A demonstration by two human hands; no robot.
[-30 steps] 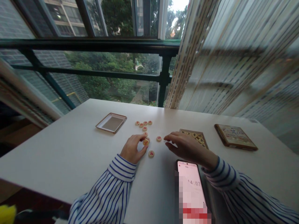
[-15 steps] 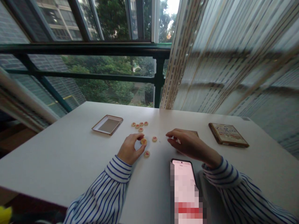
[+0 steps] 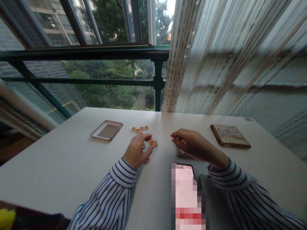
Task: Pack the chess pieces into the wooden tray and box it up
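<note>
My left hand pinches a round Chinese chess piece with a red character between thumb and forefinger, held just over the table. Close around that hand lie several more pieces, partly hidden by it: one by the fingertips, one below the thumb. Over a small box hovers my right hand, palm down, fingers curled, with a gap between thumb and forefinger. Through this gap chess pieces show, seemingly inside the box. The hand covers most of the box.
A group of chess pieces lies beyond my left hand. At the left rests a shallow open lid, at the right a flat patterned box. A phone lies in front on the white table, below a railed window.
My left hand has lifted the chess piece slightly and carried it right, towards the piece near its fingertips. My right hand stays over the box. The view has shifted a little.
</note>
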